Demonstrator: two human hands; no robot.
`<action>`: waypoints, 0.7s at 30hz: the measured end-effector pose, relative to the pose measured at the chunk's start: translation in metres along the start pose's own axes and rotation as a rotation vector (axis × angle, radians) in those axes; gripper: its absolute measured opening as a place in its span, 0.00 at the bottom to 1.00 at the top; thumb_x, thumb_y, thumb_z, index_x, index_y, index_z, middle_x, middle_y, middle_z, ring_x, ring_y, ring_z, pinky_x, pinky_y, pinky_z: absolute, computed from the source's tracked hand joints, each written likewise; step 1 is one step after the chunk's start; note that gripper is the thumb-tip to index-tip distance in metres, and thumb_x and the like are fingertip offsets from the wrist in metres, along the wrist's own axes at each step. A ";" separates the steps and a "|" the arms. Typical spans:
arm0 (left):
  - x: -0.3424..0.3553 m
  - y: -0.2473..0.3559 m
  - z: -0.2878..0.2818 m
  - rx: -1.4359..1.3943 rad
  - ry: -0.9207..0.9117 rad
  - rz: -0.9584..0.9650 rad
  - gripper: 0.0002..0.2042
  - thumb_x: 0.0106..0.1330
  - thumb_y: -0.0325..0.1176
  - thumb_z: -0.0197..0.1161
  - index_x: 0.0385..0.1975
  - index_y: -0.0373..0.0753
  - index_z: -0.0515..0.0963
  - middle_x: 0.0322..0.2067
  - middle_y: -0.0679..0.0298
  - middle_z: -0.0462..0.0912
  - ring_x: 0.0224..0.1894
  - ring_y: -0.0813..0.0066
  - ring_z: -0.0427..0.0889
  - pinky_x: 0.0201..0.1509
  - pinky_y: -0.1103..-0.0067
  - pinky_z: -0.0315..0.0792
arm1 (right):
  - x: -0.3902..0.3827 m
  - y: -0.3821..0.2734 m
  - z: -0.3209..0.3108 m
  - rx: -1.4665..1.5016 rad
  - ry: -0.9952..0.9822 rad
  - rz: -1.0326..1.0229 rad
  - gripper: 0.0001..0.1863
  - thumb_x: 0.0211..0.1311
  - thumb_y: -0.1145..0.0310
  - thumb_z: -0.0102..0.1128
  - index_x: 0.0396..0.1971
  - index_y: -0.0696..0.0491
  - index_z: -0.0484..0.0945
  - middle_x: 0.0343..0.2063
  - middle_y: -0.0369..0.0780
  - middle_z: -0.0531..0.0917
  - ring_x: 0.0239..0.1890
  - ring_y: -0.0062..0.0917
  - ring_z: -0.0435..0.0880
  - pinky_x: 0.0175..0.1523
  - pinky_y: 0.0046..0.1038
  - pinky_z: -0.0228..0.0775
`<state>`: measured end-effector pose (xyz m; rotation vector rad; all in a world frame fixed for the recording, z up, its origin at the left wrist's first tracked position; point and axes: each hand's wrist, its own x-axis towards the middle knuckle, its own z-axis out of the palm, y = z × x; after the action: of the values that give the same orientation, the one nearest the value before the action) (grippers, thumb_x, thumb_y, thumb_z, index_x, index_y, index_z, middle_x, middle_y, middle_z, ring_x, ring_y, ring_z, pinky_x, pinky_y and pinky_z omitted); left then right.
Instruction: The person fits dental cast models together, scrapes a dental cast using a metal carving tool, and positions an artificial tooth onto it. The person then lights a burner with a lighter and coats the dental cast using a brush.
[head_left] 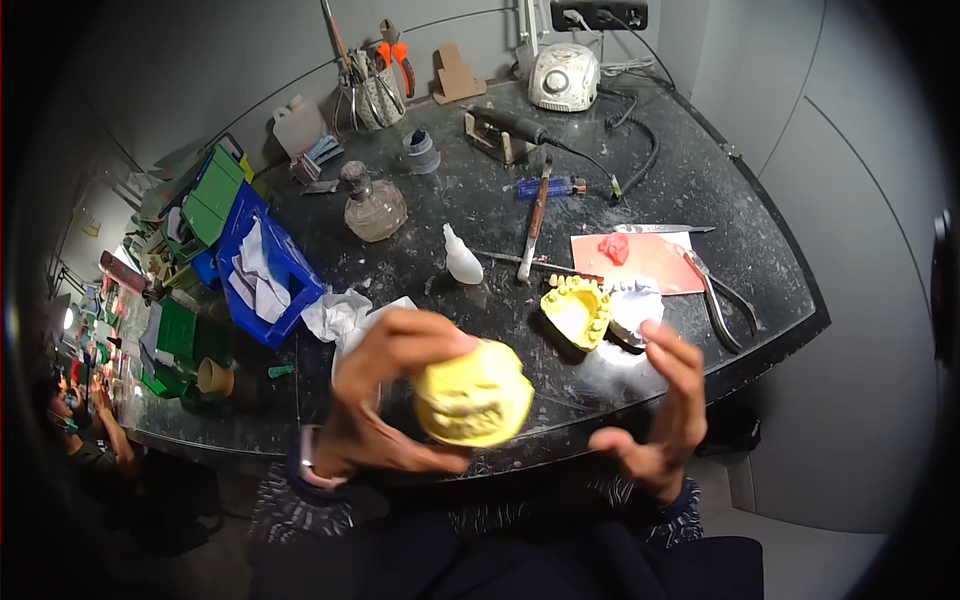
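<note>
My left hand (372,400) grips a yellow plaster dental cast (478,392) between thumb and fingers, raised over the front edge of the bench; the cast is slightly blurred. To its right, my right hand (668,425) is held up with thumb and fingers apart and nothing in them. Beyond the right hand, a second yellow dental cast (574,314), shaped like a tooth arch, lies on the bench. A white dental cast (636,304) sits against its right side, partly behind my right fingertips.
Pliers (720,305) lie right of a pink sheet (678,268) bearing a red lump (613,248). Farther back are a white dropper bottle (462,262), a wooden-handled tool (537,220), a glass bottle (376,210) and a handpiece (508,124). A blue bin (300,300) stands left.
</note>
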<state>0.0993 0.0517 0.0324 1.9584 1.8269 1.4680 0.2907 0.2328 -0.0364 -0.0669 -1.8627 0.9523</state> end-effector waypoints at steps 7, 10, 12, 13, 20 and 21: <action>0.015 -0.037 -0.049 -0.028 0.356 -0.096 0.39 0.40 0.41 0.78 0.50 0.28 0.65 0.47 0.59 0.67 0.49 0.71 0.74 0.55 0.77 0.71 | 0.042 0.015 -0.022 -0.683 -0.205 -0.032 0.41 0.30 0.56 0.79 0.49 0.57 0.73 0.49 0.45 0.75 0.55 0.40 0.71 0.64 0.44 0.54; 0.009 -0.049 -0.062 -0.032 0.399 -0.111 0.33 0.41 0.30 0.70 0.51 0.28 0.64 0.47 0.59 0.67 0.50 0.72 0.74 0.55 0.77 0.72 | 0.058 0.016 -0.008 -0.625 -0.359 -0.020 0.43 0.33 0.52 0.77 0.52 0.58 0.70 0.46 0.42 0.77 0.55 0.36 0.72 0.67 0.49 0.44; 0.004 -0.051 -0.066 -0.031 0.425 -0.116 0.32 0.41 0.26 0.66 0.50 0.28 0.65 0.47 0.58 0.67 0.49 0.71 0.75 0.54 0.77 0.73 | 0.063 0.022 -0.003 -0.538 -0.495 0.032 0.45 0.37 0.53 0.76 0.55 0.60 0.66 0.45 0.42 0.78 0.55 0.34 0.72 0.67 0.54 0.38; 0.002 -0.051 -0.066 -0.028 0.444 -0.108 0.32 0.41 0.26 0.66 0.50 0.28 0.65 0.47 0.58 0.67 0.49 0.71 0.75 0.54 0.77 0.73 | 0.066 0.022 -0.003 -0.542 -0.502 0.012 0.45 0.37 0.53 0.76 0.55 0.60 0.66 0.45 0.42 0.78 0.55 0.34 0.72 0.67 0.54 0.38; 0.000 -0.055 -0.058 0.059 0.467 0.025 0.32 0.41 0.28 0.69 0.50 0.30 0.66 0.46 0.57 0.66 0.48 0.70 0.75 0.52 0.77 0.73 | 0.075 0.018 0.006 -0.594 -0.666 -0.012 0.48 0.34 0.63 0.72 0.60 0.60 0.58 0.39 0.41 0.79 0.49 0.34 0.75 0.68 0.53 0.37; -0.002 -0.057 -0.056 0.051 0.476 0.017 0.32 0.40 0.28 0.70 0.49 0.30 0.67 0.45 0.57 0.68 0.47 0.70 0.76 0.50 0.77 0.74 | 0.073 0.019 0.010 -0.589 -0.674 -0.034 0.48 0.34 0.63 0.72 0.60 0.60 0.58 0.39 0.41 0.79 0.49 0.34 0.75 0.68 0.53 0.37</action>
<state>0.0209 0.0373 0.0254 1.7538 2.0331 2.0522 0.2397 0.2726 0.0045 -0.0737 -2.7138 0.3809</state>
